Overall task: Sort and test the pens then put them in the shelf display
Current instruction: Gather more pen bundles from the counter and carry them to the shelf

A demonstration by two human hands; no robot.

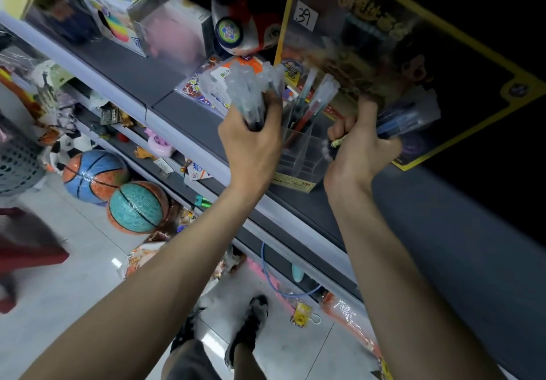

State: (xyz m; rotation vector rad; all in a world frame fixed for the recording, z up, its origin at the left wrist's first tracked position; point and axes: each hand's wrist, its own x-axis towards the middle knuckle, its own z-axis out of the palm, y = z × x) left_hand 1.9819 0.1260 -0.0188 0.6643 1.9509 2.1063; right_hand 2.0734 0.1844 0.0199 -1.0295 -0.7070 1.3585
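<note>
I see the left hand [251, 140] clenched around a bundle of clear-capped pens [251, 90], caps fanning out above the fist. Just right of that fist stands the clear acrylic pen holder [298, 155] on the shelf [177, 90], two red pens [307, 114] leaning in it. Beyond it the right hand [360, 149] grips a bunch of blue pens [404, 119] angled away to its right.

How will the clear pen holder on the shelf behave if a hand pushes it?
The pen holder looks like thin clear plastic, so probably light and easy to slide on the smooth shelf. Only a few pens stand in it, leaning tall above its rim, so it may tip. Its walls look stiff, perhaps brittle.
</note>
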